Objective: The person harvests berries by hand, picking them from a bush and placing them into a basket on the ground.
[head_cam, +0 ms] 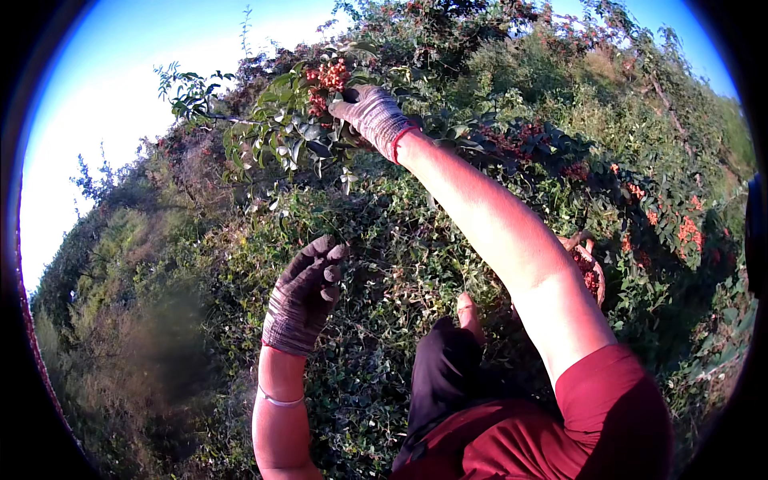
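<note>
My right hand [367, 114], in a striped knit glove with a red cuff, reaches up to a leafy branch. Its thumb and fingers close at the lower right side of a red berry cluster [330, 77], which looks like Sichuan pepper; some fingertips are hidden. Green leaves [288, 135] hang around and below that cluster. Lower and to the left, my left hand [303, 294] wears a matching glove, darkened at the fingers. Its fingers are half curled over low greenery, and no object shows in them; the palm is partly hidden.
A wicker basket [591, 270] with red berries stands on the right, partly behind my right arm. More berry clusters [689, 234] hang at the far right. Dense low plants [384, 240] cover the ground around my foot [468, 312]. Berry-laden shrubs [432, 36] rise at the back.
</note>
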A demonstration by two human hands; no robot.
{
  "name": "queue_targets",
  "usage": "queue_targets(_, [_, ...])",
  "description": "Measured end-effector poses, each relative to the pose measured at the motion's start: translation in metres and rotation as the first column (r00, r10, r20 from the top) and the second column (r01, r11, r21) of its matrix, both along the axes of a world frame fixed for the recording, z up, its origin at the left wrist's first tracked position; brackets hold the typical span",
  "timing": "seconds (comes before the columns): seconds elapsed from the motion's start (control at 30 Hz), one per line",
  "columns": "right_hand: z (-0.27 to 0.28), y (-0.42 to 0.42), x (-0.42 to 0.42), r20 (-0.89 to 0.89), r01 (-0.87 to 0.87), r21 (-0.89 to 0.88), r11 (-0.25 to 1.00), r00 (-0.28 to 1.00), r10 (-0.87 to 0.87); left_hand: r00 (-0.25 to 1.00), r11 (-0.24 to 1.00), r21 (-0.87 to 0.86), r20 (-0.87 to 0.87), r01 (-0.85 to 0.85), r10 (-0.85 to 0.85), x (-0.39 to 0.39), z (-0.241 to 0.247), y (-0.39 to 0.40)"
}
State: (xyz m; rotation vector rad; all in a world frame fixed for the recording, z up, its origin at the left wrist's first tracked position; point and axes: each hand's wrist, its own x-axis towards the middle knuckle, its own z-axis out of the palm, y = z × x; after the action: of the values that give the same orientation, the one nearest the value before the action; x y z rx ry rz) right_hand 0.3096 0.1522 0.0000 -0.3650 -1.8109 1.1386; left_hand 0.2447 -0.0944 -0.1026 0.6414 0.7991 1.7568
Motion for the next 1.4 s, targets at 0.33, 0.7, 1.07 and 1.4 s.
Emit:
queue_targets(0.33, [-0.087, -0.069, 0.011, -0.237, -0.367, -0.138, 0.92, 0.914, 0.329, 0.175, 0.799, 0.435, -0.823, -0.416, 0.54, 0.015, 0.082, 0.005])
queue_targets(0.7, [-0.084, -0.073, 0.06, -0.167, -0.309, -0.023, 0.951, 0.939, 0.301, -0.801, 0.848, 0.528, -0.525, -0.041, 0.288, 0.047, 0.113, 0.036])
queue_targets(1.07, [-0.082, -0.077, 0.076, -0.199, -0.305, -0.005, 0.952, 0.934, 0.298, -0.719, 0.94, 0.34, -0.653, 0.003, 0.238, 0.024, 0.144, 0.061])
queue_targets(1.4, [-0.084, -0.079, 0.067, -0.17, -0.251, 0.057, 0.966, 0.951, 0.257, -0.344, 0.871, 0.321, -0.919, -0.373, 0.191, 0.015, 0.129, 0.078])
